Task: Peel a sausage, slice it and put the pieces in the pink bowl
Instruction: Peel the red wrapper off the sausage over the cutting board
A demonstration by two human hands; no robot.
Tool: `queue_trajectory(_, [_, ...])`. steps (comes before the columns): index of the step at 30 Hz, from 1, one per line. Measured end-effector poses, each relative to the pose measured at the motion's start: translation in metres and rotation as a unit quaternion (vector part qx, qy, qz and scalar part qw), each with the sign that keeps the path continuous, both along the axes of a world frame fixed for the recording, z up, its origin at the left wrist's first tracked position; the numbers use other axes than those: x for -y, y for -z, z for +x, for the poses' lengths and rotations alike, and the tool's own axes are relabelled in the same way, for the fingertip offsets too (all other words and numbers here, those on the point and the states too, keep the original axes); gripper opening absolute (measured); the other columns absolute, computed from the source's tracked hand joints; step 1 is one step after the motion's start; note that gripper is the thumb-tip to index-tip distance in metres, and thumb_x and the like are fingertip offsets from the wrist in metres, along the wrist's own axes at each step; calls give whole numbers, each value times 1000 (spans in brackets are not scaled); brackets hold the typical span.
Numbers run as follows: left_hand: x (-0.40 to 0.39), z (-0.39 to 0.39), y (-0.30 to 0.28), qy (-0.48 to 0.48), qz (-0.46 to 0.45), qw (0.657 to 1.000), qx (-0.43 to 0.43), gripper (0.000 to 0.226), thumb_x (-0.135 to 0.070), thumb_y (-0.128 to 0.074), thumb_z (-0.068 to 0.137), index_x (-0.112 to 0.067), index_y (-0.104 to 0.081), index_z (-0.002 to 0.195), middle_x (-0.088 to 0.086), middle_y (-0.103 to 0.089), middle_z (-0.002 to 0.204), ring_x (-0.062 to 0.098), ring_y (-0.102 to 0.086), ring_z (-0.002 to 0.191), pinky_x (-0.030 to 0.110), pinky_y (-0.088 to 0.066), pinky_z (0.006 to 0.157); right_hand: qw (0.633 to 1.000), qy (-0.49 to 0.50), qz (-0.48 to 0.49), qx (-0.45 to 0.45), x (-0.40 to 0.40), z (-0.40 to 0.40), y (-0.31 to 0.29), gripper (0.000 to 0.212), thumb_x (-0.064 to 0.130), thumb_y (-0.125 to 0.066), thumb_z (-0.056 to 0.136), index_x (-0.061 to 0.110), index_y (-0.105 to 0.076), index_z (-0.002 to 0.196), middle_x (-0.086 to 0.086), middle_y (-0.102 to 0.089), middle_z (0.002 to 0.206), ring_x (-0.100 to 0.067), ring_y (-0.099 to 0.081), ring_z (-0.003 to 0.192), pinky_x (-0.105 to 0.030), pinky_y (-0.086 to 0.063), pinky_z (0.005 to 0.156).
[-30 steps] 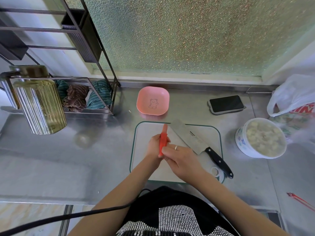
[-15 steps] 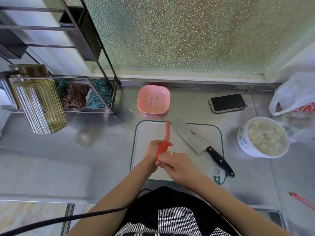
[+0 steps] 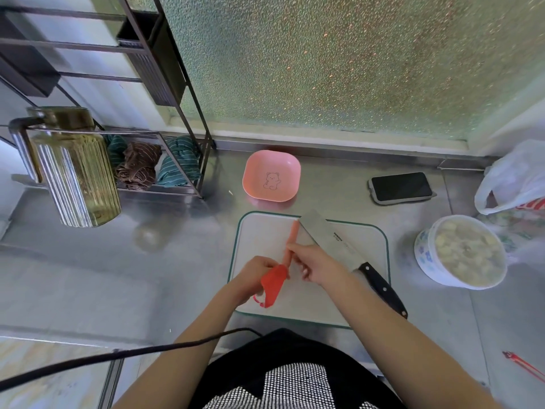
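Over the white cutting board [image 3: 348,293] with its green rim, both hands are busy. The right hand [image 3: 317,265] pinches the bare pink sausage [image 3: 292,240], fingers closed round its lower half, its far tip just beside the cleaver [image 3: 330,237] blade. The left hand [image 3: 253,276] grips the red casing [image 3: 274,284], fingers curled tight on it; the casing hangs loose off the sausage's near end. The cleaver lies diagonally across the board, black handle poking past the near right corner.

All of this sits on a stainless steel counter [image 3: 118,276], dull and reflective. Beyond the board sits the pink bowl [image 3: 271,180], a bear drawn inside. To its right lies a dark phone [image 3: 401,187], face up. A white tub [image 3: 460,252] of pale pieces stands at the right, a plastic bag [image 3: 519,178] behind it. Left: a ribbed amber jug [image 3: 73,172] and a black wire rack [image 3: 165,93] holding striped cloths [image 3: 153,165]. Textured green glass [image 3: 339,60] fills the back wall.
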State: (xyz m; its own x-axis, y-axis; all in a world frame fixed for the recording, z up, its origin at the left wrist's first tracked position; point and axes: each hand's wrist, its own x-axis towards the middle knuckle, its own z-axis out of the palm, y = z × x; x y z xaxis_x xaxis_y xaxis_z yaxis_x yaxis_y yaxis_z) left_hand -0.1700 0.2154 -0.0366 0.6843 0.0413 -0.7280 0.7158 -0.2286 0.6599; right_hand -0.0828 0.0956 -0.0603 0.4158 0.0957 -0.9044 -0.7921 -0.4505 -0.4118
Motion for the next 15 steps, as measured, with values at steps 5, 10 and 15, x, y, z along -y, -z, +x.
queue_trajectory(5, [-2,4,4,37,53,997,-51,29,-8,-46,90,-15,-70,104,7,-64,88,22,-61,71,31,-50,68,988,18,32,148,0,3,-6,39,30,-56,88,16,-51,51,-2,-47,44,-14,-32,39,-18,-23,36])
queue_trajectory(10, [-24,-3,14,-4,112,994,-16,19,-6,-55,84,-7,-70,71,6,-43,50,13,-32,37,18,-26,36,897,-229,-103,363,24,10,-14,23,34,-57,88,18,-62,72,6,-59,60,-12,-49,58,-28,-38,59])
queue_trajectory(15, [-33,11,12,-99,187,977,39,16,-10,-57,84,-9,-65,70,5,-56,66,21,-51,60,24,-35,51,777,-426,-201,418,33,-7,-9,23,35,-51,92,14,-59,93,-6,-60,95,-26,-59,91,-34,-44,69])
